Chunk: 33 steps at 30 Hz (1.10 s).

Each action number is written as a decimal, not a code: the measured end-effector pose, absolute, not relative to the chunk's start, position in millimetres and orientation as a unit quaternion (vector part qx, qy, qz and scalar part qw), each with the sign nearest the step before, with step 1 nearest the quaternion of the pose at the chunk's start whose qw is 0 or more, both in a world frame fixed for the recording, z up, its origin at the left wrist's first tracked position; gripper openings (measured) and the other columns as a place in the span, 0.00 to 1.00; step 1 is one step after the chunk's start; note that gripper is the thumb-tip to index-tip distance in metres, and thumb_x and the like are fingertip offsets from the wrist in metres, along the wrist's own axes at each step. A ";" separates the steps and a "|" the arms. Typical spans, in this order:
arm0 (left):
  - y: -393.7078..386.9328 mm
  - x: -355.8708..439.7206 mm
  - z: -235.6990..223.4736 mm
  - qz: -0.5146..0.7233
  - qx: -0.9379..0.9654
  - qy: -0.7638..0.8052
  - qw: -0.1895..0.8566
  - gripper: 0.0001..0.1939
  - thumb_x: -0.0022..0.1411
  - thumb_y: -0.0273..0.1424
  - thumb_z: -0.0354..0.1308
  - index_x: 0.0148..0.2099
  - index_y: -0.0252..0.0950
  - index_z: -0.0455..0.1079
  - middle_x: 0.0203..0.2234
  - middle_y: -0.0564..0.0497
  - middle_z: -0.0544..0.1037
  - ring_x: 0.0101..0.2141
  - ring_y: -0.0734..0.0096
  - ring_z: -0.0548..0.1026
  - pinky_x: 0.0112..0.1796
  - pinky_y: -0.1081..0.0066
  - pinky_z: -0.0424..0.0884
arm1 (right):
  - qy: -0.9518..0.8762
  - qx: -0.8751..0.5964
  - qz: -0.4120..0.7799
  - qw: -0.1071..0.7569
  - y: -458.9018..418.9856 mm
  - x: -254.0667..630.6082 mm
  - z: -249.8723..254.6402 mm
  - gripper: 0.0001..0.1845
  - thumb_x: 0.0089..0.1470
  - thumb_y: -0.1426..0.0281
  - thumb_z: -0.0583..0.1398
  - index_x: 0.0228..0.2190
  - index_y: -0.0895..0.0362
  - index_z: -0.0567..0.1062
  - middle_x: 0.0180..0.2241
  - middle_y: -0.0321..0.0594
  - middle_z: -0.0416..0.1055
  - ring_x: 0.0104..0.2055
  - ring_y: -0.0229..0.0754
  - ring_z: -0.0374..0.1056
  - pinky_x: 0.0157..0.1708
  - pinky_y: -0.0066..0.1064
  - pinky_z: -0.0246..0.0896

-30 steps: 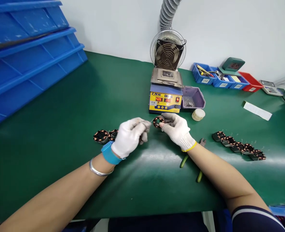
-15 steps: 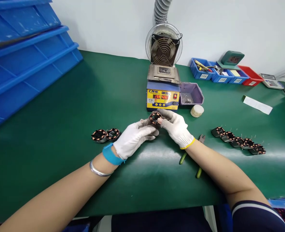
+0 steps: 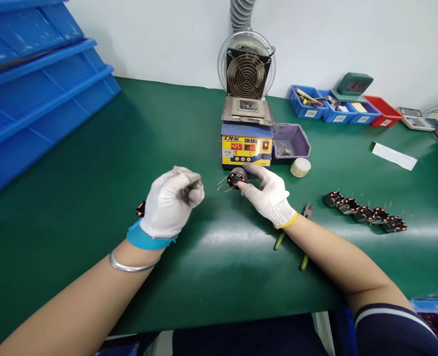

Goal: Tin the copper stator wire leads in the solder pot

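Observation:
My right hand [image 3: 268, 193], in a white glove, grips a motor stator [image 3: 237, 178] with copper windings, thumb at its opening. Thin wire ends stick out from the stator toward the left. My left hand [image 3: 172, 202], also gloved, is apart from it to the left, raised over the bench. Its fingers are curled together; whatever may be between them is hidden. Behind that hand part of another stator [image 3: 140, 208] shows. Green-handled cutters [image 3: 308, 211] lie partly under my right forearm. On the right several stators [image 3: 365, 213] stand in a row, wires upward.
A yellow-fronted solder pot [image 3: 246, 148] stands ahead, with a fan [image 3: 246, 74] behind it. Beside it are a purple tray [image 3: 300, 143] and a round white pad [image 3: 300, 167]. Blue bins [image 3: 308, 110] and a red bin [image 3: 385, 113] line the wall; large blue crates [image 3: 44, 99] are stacked left.
My left hand has left the stator and moved left, fingers curling closed and covering most of the stators there. My right hand still holds its stator, whose loose wires now show.

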<state>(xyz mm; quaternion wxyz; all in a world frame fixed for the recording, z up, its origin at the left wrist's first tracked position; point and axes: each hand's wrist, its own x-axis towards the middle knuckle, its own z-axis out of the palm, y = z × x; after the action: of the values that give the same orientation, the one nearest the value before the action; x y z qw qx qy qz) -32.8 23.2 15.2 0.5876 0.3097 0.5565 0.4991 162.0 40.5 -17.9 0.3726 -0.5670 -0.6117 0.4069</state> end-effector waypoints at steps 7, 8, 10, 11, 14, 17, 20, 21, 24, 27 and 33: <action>9.7 -8.7 5.2 0.326 0.495 0.613 0.522 0.15 0.56 0.41 0.59 0.28 0.34 0.67 0.17 0.54 0.71 0.19 0.77 0.67 0.20 0.76 0.62 | -0.648 -0.551 0.379 0.364 32.5 159.9 -14.7 0.25 0.46 0.64 0.65 0.47 0.55 0.75 0.47 0.38 0.75 0.49 0.45 0.70 0.51 0.35 0.67; 8.0 -7.9 6.9 0.326 0.493 0.615 0.521 0.14 0.57 0.39 0.58 0.25 0.35 0.65 0.15 0.55 0.69 0.18 0.78 0.65 0.19 0.77 0.62 | -0.648 -0.551 0.381 0.362 32.8 160.0 -14.3 0.24 0.46 0.64 0.65 0.47 0.55 0.75 0.47 0.38 0.75 0.49 0.45 0.70 0.52 0.35 0.66; 6.6 -10.6 10.9 0.362 0.476 0.613 0.517 0.12 0.56 0.35 0.57 0.24 0.35 0.64 0.14 0.56 0.68 0.16 0.78 0.64 0.18 0.77 0.60 | -0.634 -0.563 0.389 0.360 34.7 160.4 -13.4 0.24 0.46 0.64 0.65 0.47 0.55 0.75 0.46 0.38 0.75 0.48 0.44 0.71 0.51 0.35 0.67; 6.9 -13.2 12.4 0.395 0.460 0.613 0.506 0.12 0.56 0.34 0.57 0.24 0.36 0.64 0.14 0.56 0.67 0.15 0.78 0.64 0.17 0.77 0.60 | -0.622 -0.571 0.395 0.362 35.9 160.6 -12.8 0.24 0.46 0.64 0.65 0.46 0.55 0.75 0.45 0.38 0.75 0.47 0.44 0.71 0.50 0.35 0.68; 10.2 -19.2 11.9 0.472 0.420 0.624 0.460 0.13 0.59 0.38 0.54 0.27 0.36 0.65 0.15 0.55 0.68 0.15 0.77 0.64 0.16 0.76 0.59 | -0.601 -0.582 0.410 0.363 36.9 160.1 -11.3 0.23 0.46 0.64 0.65 0.46 0.55 0.75 0.44 0.38 0.76 0.46 0.44 0.72 0.48 0.35 0.69; 12.3 -16.6 8.3 0.427 0.467 0.628 0.453 0.16 0.61 0.43 0.51 0.31 0.35 0.67 0.19 0.53 0.72 0.18 0.76 0.67 0.18 0.76 0.61 | -0.612 -0.569 0.414 0.361 33.0 158.2 -10.1 0.24 0.46 0.64 0.65 0.47 0.54 0.75 0.46 0.38 0.75 0.47 0.45 0.71 0.50 0.36 0.68; 11.0 -12.6 9.3 0.380 0.518 0.630 0.436 0.13 0.59 0.38 0.56 0.27 0.35 0.66 0.17 0.55 0.70 0.20 0.77 0.66 0.22 0.76 0.64 | -0.625 -0.556 0.416 0.357 30.2 157.5 -9.1 0.24 0.45 0.64 0.66 0.47 0.53 0.75 0.47 0.37 0.74 0.49 0.46 0.71 0.52 0.37 0.66; 10.2 -12.7 10.9 0.380 0.518 0.630 0.436 0.13 0.58 0.37 0.56 0.25 0.36 0.65 0.16 0.55 0.69 0.19 0.78 0.65 0.22 0.76 0.64 | -0.622 -0.557 0.419 0.356 30.6 157.9 -8.8 0.24 0.45 0.64 0.66 0.46 0.53 0.75 0.47 0.37 0.75 0.49 0.46 0.71 0.52 0.37 0.66; 8.9 -16.9 15.2 0.432 0.473 0.622 0.450 0.11 0.57 0.35 0.56 0.25 0.36 0.64 0.14 0.56 0.67 0.16 0.77 0.64 0.19 0.76 0.62 | -0.586 -0.560 0.455 0.368 35.5 160.7 -7.6 0.24 0.44 0.65 0.66 0.45 0.56 0.75 0.44 0.39 0.76 0.46 0.46 0.72 0.49 0.38 0.69; 8.8 -18.0 15.2 0.454 0.451 0.613 0.464 0.11 0.56 0.38 0.56 0.28 0.36 0.66 0.16 0.55 0.69 0.16 0.77 0.65 0.17 0.76 0.61 | -0.559 -0.548 0.491 0.382 39.8 162.8 -4.8 0.24 0.44 0.65 0.65 0.45 0.57 0.74 0.42 0.41 0.76 0.44 0.45 0.73 0.47 0.38 0.70; 7.5 -7.4 22.1 0.318 0.486 0.597 0.553 0.15 0.57 0.37 0.57 0.22 0.35 0.64 0.15 0.54 0.70 0.17 0.78 0.65 0.19 0.76 0.62 | -0.622 -0.552 0.430 0.350 35.5 163.0 1.6 0.24 0.43 0.64 0.66 0.45 0.56 0.75 0.43 0.42 0.76 0.44 0.47 0.72 0.47 0.40 0.69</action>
<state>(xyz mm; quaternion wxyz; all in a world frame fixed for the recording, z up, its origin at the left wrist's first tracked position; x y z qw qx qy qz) -7.4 7.5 22.1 0.5531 0.4861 0.5971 0.3183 163.0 35.5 1.6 0.3505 -0.5522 -0.6223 0.4301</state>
